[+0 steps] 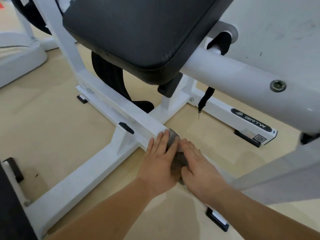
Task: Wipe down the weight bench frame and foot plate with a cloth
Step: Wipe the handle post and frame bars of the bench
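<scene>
The grey cloth (pixel 173 142) sits on the near end of the white frame bar (pixel 121 110), at about 6 o'clock from the black seat pad (pixel 138 32). It is probably trapped between both hands so that the pressure spreads over the bar's top and edges as it is wiped. The left hand (pixel 160 160) lies at the cloth's 9 o'clock and the right hand (pixel 199 165) at its 3 o'clock, palms down and forearms reaching in from 6 o'clock. The fingers of each are straight and close together, pressing flat on the cloth rather than curling round it.
</scene>
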### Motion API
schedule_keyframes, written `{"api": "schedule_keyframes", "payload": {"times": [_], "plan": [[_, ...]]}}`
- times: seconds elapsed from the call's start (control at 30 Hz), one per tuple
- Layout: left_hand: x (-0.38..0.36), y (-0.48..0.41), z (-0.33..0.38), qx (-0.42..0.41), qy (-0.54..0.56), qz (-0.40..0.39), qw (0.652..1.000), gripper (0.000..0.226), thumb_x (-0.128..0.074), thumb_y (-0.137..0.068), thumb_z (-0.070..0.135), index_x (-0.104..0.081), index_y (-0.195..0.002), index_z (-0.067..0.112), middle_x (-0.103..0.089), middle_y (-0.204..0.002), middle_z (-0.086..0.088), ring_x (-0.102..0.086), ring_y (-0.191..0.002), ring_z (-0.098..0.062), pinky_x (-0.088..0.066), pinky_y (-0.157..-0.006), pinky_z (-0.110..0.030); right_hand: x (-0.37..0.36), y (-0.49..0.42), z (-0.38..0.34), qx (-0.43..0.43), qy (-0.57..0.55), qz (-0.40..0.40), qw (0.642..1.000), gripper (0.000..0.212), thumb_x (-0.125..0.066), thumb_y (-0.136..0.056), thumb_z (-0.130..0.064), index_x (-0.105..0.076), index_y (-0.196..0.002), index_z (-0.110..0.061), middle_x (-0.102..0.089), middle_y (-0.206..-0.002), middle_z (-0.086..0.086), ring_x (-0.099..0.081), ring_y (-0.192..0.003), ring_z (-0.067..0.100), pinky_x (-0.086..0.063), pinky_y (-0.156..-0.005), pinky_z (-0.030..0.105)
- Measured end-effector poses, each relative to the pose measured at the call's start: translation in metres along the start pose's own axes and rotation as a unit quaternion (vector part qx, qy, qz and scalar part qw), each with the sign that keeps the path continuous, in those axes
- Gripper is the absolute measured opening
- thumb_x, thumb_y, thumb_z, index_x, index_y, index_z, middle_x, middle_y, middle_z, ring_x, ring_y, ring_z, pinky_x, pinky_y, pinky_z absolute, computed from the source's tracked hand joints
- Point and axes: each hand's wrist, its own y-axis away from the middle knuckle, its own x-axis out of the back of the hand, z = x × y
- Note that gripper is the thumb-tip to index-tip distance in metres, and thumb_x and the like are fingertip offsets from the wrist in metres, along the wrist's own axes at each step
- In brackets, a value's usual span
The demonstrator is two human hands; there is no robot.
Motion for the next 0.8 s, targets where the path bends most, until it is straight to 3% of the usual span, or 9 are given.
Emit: {"api": "schedule_keyframes", "payload": {"times": [0.07,0.2,0.27,0.4,0.47,0.57,0.67,0.8], "plan": [[0.000,0.008,-0.031,0.065,0.003,-0.018,0.998,0.076,-0.045,-0.096,0.051,-0.029,-0.161,0.015,-0.015,-0.171,-0.007,-0.011,-0.159,-0.023,-0.012,-0.129,-0.048,-0.014,-0.003,-0.002,-0.014,0.049,-0.019,0.999,0.069,-0.022,-0.103,-0.037,0.010,-0.163,-0.021,0.013,-0.171,-0.002,0.017,-0.155,0.009,0.011,-0.126,0.029],[0.010,0.047,-0.088,0.204,0.005,0.014,0.979,0.056,-0.048,-0.103,0.041,-0.045,-0.153,0.016,-0.027,-0.168,-0.001,-0.029,-0.154,-0.023,-0.033,-0.122,-0.046,-0.046,-0.013,-0.010,-0.045,0.194,-0.005,0.980,0.073,0.002,-0.097,-0.061,0.035,-0.153,-0.028,0.039,-0.162,0.009,0.037,-0.149,0.027,0.018,-0.124,0.048],[0.018,0.062,-0.105,0.272,0.001,-0.004,0.962,0.063,-0.049,-0.104,0.040,-0.031,-0.160,0.016,-0.013,-0.171,-0.001,-0.015,-0.157,-0.022,-0.022,-0.127,-0.039,-0.045,-0.037,-0.012,-0.068,0.211,0.023,0.975,0.077,-0.003,-0.100,-0.064,0.030,-0.156,-0.023,0.035,-0.163,0.013,0.030,-0.152,0.030,0.013,-0.125,0.048],[0.016,0.083,-0.141,0.387,-0.079,-0.184,0.900,0.095,-0.037,-0.102,0.062,0.013,-0.161,0.007,0.020,-0.169,-0.015,0.018,-0.157,-0.031,0.002,-0.129,-0.045,-0.027,-0.083,-0.012,-0.084,0.213,0.028,0.973,0.094,-0.019,-0.098,-0.071,0.022,-0.159,-0.012,0.017,-0.169,0.014,0.009,-0.158,0.027,-0.005,-0.129,0.045],[0.005,0.092,-0.153,0.401,-0.064,-0.240,0.882,0.101,-0.031,-0.099,0.069,0.023,-0.159,0.008,0.030,-0.166,-0.014,0.027,-0.154,-0.030,0.006,-0.128,-0.048,-0.026,-0.094,-0.012,-0.083,0.212,0.021,0.973,0.097,-0.018,-0.095,-0.077,0.018,-0.160,-0.013,0.009,-0.171,0.013,0.001,-0.158,0.027,-0.011,-0.128,0.044],[-0.005,0.103,-0.159,0.391,-0.065,-0.238,0.887,0.102,-0.024,-0.097,0.074,0.031,-0.155,0.011,0.042,-0.161,-0.011,0.037,-0.149,-0.028,0.012,-0.127,-0.047,-0.025,-0.108,-0.018,-0.083,0.189,0.021,0.978,0.095,-0.013,-0.094,-0.079,0.011,-0.162,-0.016,-0.001,-0.171,0.011,-0.007,-0.158,0.025,-0.016,-0.126,0.043],[-0.002,0.105,-0.163,0.363,-0.110,-0.233,0.895,0.098,-0.026,-0.098,0.072,0.024,-0.159,0.014,0.032,-0.166,-0.012,0.027,-0.154,-0.030,0.007,-0.128,-0.046,-0.023,-0.119,-0.020,-0.082,0.117,0.049,0.988,0.083,-0.015,-0.100,-0.066,0.003,-0.163,-0.016,-0.008,-0.171,0.010,-0.015,-0.156,0.027,-0.019,-0.126,0.046],[0.011,0.106,-0.183,0.267,-0.205,-0.172,0.926,0.084,-0.038,-0.097,0.066,-0.013,-0.160,0.016,-0.018,-0.163,-0.014,-0.020,-0.148,-0.034,-0.008,-0.126,-0.047,-0.043,-0.113,-0.021,-0.039,0.078,0.254,0.963,0.050,-0.037,-0.106,-0.033,-0.040,-0.152,-0.014,-0.037,-0.151,0.018,-0.046,-0.130,0.042,-0.044,-0.106,0.054]]}}
